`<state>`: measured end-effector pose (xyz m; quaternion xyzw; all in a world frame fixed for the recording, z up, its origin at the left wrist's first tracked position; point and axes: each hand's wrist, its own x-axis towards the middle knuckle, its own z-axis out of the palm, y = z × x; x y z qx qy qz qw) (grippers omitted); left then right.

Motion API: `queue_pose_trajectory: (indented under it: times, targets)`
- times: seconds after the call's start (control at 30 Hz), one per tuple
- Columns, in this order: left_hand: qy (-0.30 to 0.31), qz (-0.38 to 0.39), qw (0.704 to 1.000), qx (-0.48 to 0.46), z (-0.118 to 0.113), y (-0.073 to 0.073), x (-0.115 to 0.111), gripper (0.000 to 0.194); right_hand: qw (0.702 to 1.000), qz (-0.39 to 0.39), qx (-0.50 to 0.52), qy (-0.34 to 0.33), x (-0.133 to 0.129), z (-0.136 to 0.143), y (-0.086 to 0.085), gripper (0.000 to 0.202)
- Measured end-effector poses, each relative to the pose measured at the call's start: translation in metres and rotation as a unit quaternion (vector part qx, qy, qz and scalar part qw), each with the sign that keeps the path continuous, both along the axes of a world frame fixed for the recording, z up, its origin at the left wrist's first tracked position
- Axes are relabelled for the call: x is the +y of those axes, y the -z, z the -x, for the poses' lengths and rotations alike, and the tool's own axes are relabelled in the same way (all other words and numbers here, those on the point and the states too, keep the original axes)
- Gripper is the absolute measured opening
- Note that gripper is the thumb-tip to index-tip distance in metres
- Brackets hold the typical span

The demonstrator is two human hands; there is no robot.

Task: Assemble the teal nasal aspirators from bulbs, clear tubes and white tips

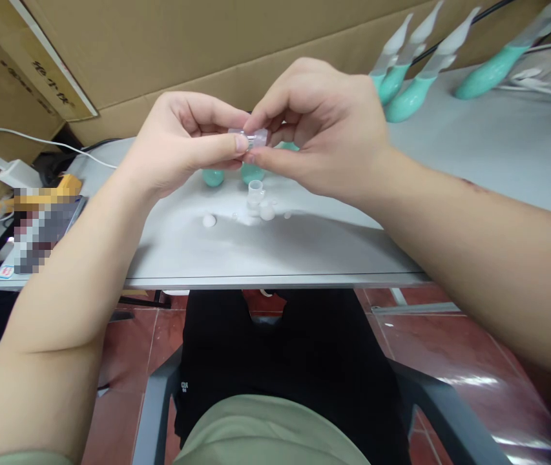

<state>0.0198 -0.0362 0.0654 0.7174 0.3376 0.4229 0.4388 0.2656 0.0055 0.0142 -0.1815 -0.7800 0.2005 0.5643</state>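
A small clear plastic piece (258, 137) is pinched between the fingertips of both hands, held above the table. My left hand (190, 139) grips its left end with thumb and fingers, and my right hand (311, 126) closes on its right end. Below them on the table stands a short translucent cylinder (254, 192). Around it lie a white rounded piece (267, 211), a white dome-like cap (209, 221) and a few tiny clear bits. Teal bulbs (213, 177) show partly behind my hands, their upper parts hidden.
Several teal bulbs with clear tubes and white pointed tips (411, 97) stand at the back right; another (491, 71) leans beside white cables. A charger (19, 174), a yellow object (69, 187) and a blurred phone-like item (47, 232) lie left. Cardboard (183, 39) walls the back.
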Motion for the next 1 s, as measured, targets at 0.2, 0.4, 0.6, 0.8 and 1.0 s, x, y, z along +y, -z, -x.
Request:
queue_pose_trajectory:
  times: [0.2, 0.4, 0.6, 0.8, 1.0]
  targets:
    - [-0.03, -0.006, 0.999, 0.011, 0.001, 0.0, 0.001, 0.043, 1.0, -0.009, 0.009, -0.005, -0.001, 0.0, 0.0, 0.043]
    - [-0.022, -0.025, 0.999, 0.008, -0.006, 0.0, -0.002, 0.037, 1.0, -0.011, 0.003, 0.003, 0.002, 0.002, 0.003, 0.046]
    - [-0.032, -0.023, 0.998, 0.045, -0.006, -0.004, -0.005, 0.042, 0.999, 0.011, -0.03, 0.034, -0.015, 0.002, -0.004, 0.026]
    - [-0.025, 0.0, 0.998, 0.057, -0.002, -0.004, 0.003, 0.032, 0.999, 0.008, -0.047, 0.019, -0.02, 0.0, -0.005, 0.027]
    - [-0.021, 0.0, 0.999, 0.039, 0.005, 0.01, 0.01, 0.02, 0.998, 0.01, -0.068, -0.003, -0.014, -0.005, -0.003, 0.025]
